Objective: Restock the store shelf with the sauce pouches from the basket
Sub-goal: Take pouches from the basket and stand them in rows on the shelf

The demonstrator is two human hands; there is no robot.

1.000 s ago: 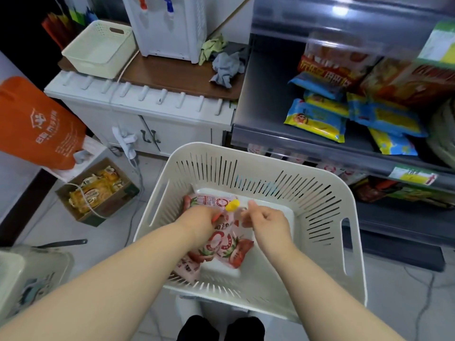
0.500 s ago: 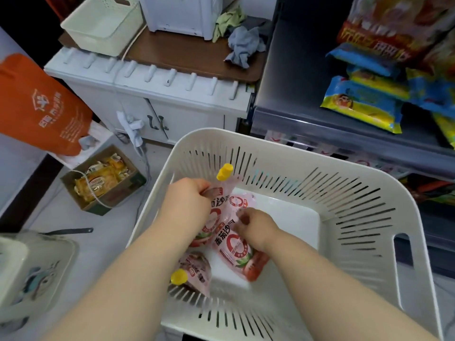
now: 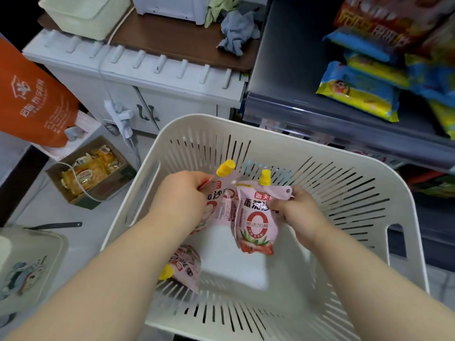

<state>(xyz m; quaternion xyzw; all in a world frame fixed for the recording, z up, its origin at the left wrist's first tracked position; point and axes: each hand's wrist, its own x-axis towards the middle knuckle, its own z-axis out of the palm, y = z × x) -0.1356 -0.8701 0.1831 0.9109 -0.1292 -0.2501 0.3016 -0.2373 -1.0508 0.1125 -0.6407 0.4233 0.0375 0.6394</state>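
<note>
Both pouches lifted upright off basket (image 3: 344, 183) floor since half-second prior. Left hand (image 3: 182, 195) clamped on rear pouch (image 3: 222, 205); right hand (image 3: 294, 210) pinched front pouch (image 3: 256, 217) at top corner. Third pouch (image 3: 184, 267) remained flat in basket. Shelf (image 3: 344, 119) transfer judged imminent.

Left of your hands: orange bag (image 3: 32, 94), cardboard box of snacks (image 3: 89, 169). Beyond them: white cabinet (image 3: 138, 77), crumpled grey cloth (image 3: 238, 30).
</note>
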